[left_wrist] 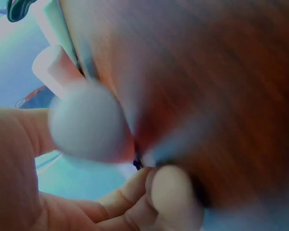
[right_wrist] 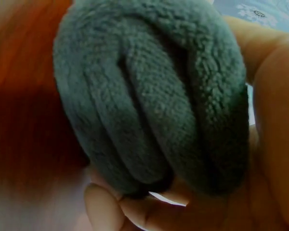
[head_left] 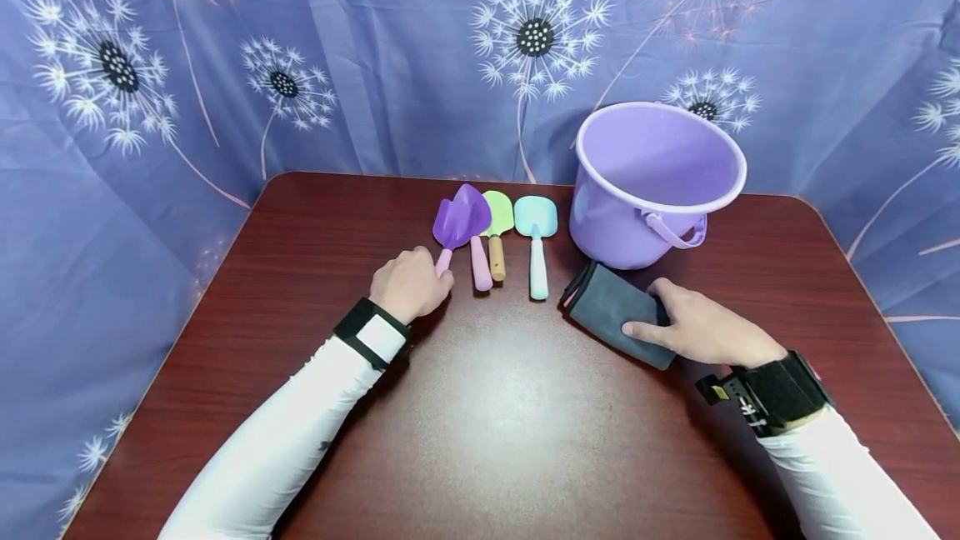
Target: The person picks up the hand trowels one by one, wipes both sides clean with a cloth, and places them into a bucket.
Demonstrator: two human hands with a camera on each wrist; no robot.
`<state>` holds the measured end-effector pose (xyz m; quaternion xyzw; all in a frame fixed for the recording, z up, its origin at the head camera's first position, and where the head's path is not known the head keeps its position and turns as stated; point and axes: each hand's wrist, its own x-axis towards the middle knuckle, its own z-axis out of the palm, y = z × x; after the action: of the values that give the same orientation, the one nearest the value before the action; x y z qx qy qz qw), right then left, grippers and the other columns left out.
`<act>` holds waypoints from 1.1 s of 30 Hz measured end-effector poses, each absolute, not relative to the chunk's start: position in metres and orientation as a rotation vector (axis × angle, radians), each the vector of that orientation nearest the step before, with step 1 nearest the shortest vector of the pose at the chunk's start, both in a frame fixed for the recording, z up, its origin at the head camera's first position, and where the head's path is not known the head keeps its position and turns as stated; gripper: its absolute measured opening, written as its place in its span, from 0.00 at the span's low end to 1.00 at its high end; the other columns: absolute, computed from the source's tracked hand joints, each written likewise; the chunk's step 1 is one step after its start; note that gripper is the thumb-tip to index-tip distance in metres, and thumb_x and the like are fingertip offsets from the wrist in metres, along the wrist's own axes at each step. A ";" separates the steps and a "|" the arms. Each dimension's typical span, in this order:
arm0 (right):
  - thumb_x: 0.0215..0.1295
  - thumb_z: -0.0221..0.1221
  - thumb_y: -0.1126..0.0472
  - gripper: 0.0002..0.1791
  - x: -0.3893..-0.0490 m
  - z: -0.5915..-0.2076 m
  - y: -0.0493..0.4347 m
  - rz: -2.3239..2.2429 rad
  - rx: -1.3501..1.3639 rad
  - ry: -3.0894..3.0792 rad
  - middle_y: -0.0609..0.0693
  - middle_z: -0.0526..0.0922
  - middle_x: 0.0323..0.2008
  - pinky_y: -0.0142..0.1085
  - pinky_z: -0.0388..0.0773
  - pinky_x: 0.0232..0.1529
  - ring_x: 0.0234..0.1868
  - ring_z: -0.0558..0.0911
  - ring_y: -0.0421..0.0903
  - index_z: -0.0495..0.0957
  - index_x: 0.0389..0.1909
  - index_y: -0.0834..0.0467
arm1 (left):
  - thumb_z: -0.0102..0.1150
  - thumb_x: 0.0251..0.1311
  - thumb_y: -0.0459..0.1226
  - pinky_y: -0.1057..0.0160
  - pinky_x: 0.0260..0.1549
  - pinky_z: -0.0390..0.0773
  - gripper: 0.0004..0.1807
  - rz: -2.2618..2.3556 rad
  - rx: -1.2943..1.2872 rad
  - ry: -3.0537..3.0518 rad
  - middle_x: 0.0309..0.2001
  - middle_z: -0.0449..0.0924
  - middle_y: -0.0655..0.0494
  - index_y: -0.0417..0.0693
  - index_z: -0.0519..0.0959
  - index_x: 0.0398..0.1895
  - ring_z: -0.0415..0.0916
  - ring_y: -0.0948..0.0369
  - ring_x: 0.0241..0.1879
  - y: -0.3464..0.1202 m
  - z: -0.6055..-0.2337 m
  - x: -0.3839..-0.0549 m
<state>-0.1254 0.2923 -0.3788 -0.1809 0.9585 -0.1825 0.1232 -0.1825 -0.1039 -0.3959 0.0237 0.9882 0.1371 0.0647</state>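
Right hand (head_left: 701,327) around folded cloth (head_left: 617,308)

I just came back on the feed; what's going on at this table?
A person's left hand grips the pink handle of a purple trowel. Their right hand holds a folded dark grey cloth in front of an upright purple bucket. Between trowel and bucket, a second purple trowel, a green tool and a light-blue tool lie side by side, untouched.

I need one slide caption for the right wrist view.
A right hand grips a folded, dark grey, fuzzy cloth at a reddish-brown wood-look table.
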 end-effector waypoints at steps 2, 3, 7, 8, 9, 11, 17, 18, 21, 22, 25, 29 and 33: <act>0.62 0.59 0.31 0.37 -0.125 -0.380 0.291 -0.556 -0.525 2.778 0.48 0.72 0.33 0.40 0.69 0.36 0.34 0.73 0.44 0.70 0.51 0.61 | 0.53 0.63 0.52 0.50 0.26 0.77 0.21 0.416 0.068 2.986 0.30 0.77 0.45 0.40 0.73 0.37 0.80 0.49 0.30 -0.106 -0.396 -0.181; 0.62 0.58 0.32 0.37 -0.124 -0.381 0.291 -0.562 -0.529 2.773 0.48 0.73 0.35 0.41 0.69 0.37 0.35 0.74 0.45 0.70 0.52 0.62 | 0.54 0.63 0.51 0.50 0.26 0.78 0.21 0.416 0.069 2.991 0.32 0.77 0.44 0.39 0.73 0.39 0.79 0.48 0.31 -0.107 -0.397 -0.181; 0.65 0.58 0.34 0.32 -0.123 -0.383 0.290 -0.571 -0.565 2.757 0.48 0.72 0.36 0.41 0.68 0.39 0.38 0.72 0.45 0.71 0.47 0.60 | 0.55 0.63 0.49 0.48 0.29 0.79 0.21 0.427 0.072 3.000 0.35 0.78 0.42 0.38 0.73 0.43 0.80 0.47 0.33 -0.110 -0.398 -0.179; 0.66 0.58 0.35 0.30 -0.122 -0.383 0.290 -0.574 -0.566 2.751 0.49 0.71 0.35 0.41 0.67 0.38 0.37 0.71 0.45 0.71 0.44 0.59 | 0.55 0.63 0.49 0.48 0.30 0.79 0.22 0.428 0.079 3.001 0.36 0.78 0.41 0.37 0.73 0.44 0.80 0.46 0.34 -0.110 -0.399 -0.179; 0.66 0.58 0.36 0.27 -0.121 -0.382 0.290 -0.579 -0.561 2.746 0.49 0.69 0.33 0.40 0.66 0.37 0.36 0.70 0.45 0.70 0.42 0.58 | 0.55 0.63 0.48 0.48 0.31 0.79 0.22 0.434 0.085 2.998 0.36 0.79 0.41 0.37 0.73 0.44 0.81 0.46 0.34 -0.111 -0.399 -0.178; 0.69 0.58 0.41 0.22 -0.120 -0.381 0.291 -0.591 -0.557 2.737 0.49 0.68 0.32 0.39 0.65 0.36 0.35 0.69 0.45 0.68 0.39 0.57 | 0.54 0.64 0.47 0.48 0.33 0.79 0.21 0.444 0.096 2.998 0.38 0.79 0.39 0.36 0.72 0.45 0.81 0.45 0.36 -0.113 -0.400 -0.178; 0.69 0.57 0.57 0.10 -0.114 -0.375 0.293 -0.649 -0.541 2.682 0.46 0.68 0.28 0.37 0.66 0.34 0.31 0.71 0.42 0.66 0.43 0.55 | 0.49 0.67 0.43 0.47 0.35 0.80 0.18 0.509 0.115 2.999 0.37 0.77 0.39 0.33 0.68 0.46 0.81 0.43 0.36 -0.118 -0.400 -0.174; 0.69 0.57 0.57 0.11 -0.113 -0.374 0.294 -0.657 -0.554 2.678 0.46 0.69 0.28 0.36 0.67 0.34 0.31 0.72 0.41 0.66 0.45 0.55 | 0.48 0.68 0.42 0.47 0.34 0.80 0.17 0.518 0.110 2.997 0.36 0.77 0.39 0.33 0.67 0.46 0.81 0.44 0.35 -0.119 -0.399 -0.173; 0.71 0.58 0.52 0.14 -0.110 -0.371 0.295 -0.667 -0.631 2.697 0.42 0.72 0.28 0.35 0.69 0.34 0.30 0.73 0.38 0.68 0.48 0.53 | 0.45 0.70 0.42 0.48 0.30 0.80 0.15 0.520 0.096 2.995 0.32 0.76 0.41 0.35 0.65 0.44 0.81 0.45 0.32 -0.123 -0.398 -0.170; 0.71 0.59 0.50 0.14 -0.109 -0.370 0.295 -0.669 -0.660 2.710 0.41 0.73 0.28 0.35 0.70 0.34 0.30 0.74 0.37 0.69 0.48 0.52 | 0.45 0.71 0.42 0.48 0.30 0.79 0.15 0.516 0.095 2.999 0.32 0.76 0.41 0.35 0.65 0.44 0.81 0.45 0.31 -0.124 -0.397 -0.170; 0.70 0.59 0.45 0.15 -0.107 -0.367 0.295 -0.684 -0.723 2.746 0.38 0.75 0.28 0.34 0.71 0.34 0.29 0.75 0.35 0.71 0.50 0.48 | 0.44 0.71 0.41 0.47 0.28 0.79 0.14 0.510 0.107 3.018 0.31 0.75 0.43 0.36 0.65 0.43 0.80 0.45 0.30 -0.128 -0.395 -0.166; 0.70 0.59 0.44 0.15 -0.104 -0.362 0.295 -0.685 -0.778 2.821 0.37 0.76 0.30 0.33 0.72 0.34 0.30 0.75 0.35 0.72 0.51 0.44 | 0.44 0.69 0.39 0.46 0.30 0.79 0.13 0.511 0.138 3.063 0.33 0.73 0.42 0.35 0.65 0.42 0.79 0.44 0.30 -0.133 -0.391 -0.160; 0.69 0.60 0.45 0.15 -0.100 -0.353 0.292 -0.651 -0.781 2.927 0.35 0.76 0.33 0.34 0.72 0.36 0.33 0.76 0.34 0.73 0.52 0.42 | 0.45 0.69 0.38 0.45 0.26 0.78 0.11 0.537 0.153 3.160 0.31 0.71 0.42 0.35 0.64 0.40 0.78 0.42 0.27 -0.136 -0.386 -0.152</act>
<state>-0.1005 0.2921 -0.3532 -0.2520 0.9444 -0.2100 0.0213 -0.1525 -0.1364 -0.3855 0.0477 0.9842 0.1674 -0.0336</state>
